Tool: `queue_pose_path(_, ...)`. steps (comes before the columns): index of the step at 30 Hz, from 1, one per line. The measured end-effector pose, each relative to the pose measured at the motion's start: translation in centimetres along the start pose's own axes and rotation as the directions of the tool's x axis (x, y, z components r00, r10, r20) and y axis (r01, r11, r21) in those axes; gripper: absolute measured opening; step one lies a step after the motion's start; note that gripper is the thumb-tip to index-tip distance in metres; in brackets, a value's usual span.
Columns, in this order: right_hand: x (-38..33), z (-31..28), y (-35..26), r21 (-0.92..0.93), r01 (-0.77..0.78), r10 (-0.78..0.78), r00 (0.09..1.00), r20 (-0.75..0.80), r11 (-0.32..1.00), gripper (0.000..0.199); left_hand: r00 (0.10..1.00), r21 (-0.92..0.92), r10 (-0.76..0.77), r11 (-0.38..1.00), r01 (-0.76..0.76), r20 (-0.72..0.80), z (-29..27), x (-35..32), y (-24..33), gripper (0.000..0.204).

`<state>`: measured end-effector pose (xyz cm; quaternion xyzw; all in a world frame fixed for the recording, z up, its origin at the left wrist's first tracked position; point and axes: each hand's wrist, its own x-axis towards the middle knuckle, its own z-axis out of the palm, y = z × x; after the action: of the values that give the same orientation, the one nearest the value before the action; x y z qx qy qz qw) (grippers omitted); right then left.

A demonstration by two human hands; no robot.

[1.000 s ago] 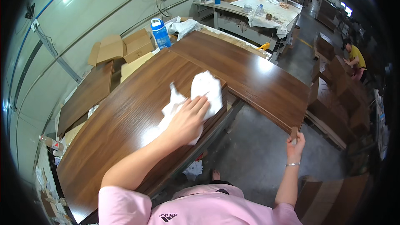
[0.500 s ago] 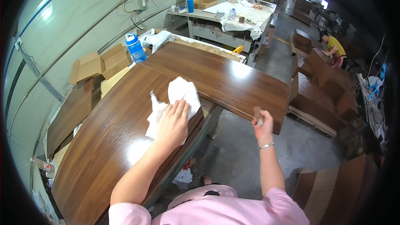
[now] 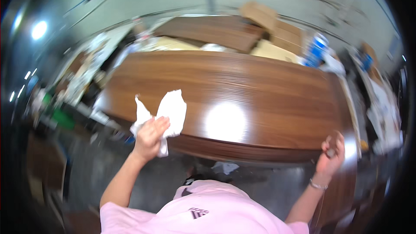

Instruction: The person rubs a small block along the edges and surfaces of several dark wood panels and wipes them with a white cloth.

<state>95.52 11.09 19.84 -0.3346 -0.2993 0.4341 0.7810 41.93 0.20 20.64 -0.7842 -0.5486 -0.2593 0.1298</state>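
Left hand [image 3: 151,138]: grip closed, fingers bunched over a white cloth [image 3: 174,110] at the near edge of the brown board [image 3: 268,82], left of its middle; part of the cloth hangs past that edge. Whether the cloth bears on the wood or is just above it, cannot tell. Right hand [image 3: 331,158]: grip closed around a small brown piece [image 3: 334,138] with a paler part, near the board's right end. Board's near edge runs between the two hands; open floor [image 3: 268,177] below it, toward the person. Far edge crowded by another brown board [image 3: 212,30], an open cardboard box [image 3: 281,28] and a blue bottle [image 3: 315,52]. Materials: board smooth and glossy, streaked with wood grain, a bright glare patch near its middle, long sides slightly bowed in this lens; layered edges show beneath it. Cloth soft, crumpled, with two raised peaks. Markings: dark logo and lettering on the pink shirt [image 3: 225,206]; bottle markings blurred.
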Motion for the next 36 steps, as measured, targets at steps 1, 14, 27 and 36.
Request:
queue_pose_path(1,-0.4,2.0,0.3,-0.044,-0.004,0.005,1.000,0.025,0.999,0.035,0.997,0.065,-0.080,0.995,0.081,-0.017,-1.6,-2.1,-2.3,0.049)
queue_pose_path(14,-4.8,17.3,12.5,-0.358,-0.257,0.438,0.614,0.657,0.898,0.028,0.962,-0.168,-0.119,0.983,0.079,-0.245,3.9,2.4,1.4,0.038)
queue_pose_path(27,-11.8,24.6,12.9,-0.252,-0.145,0.147,0.989,-0.013,0.957,0.037,0.840,-0.064,-0.421,0.903,0.426,-0.344,-11.5,-8.3,-30.8,0.020)
queue_pose_path(36,-26.3,48.8,19.8,-0.048,-0.283,0.264,0.800,0.540,0.958,0.054,0.945,-0.446,0.004,0.881,-0.158,-0.327,-10.4,-0.3,-25.5,0.076)
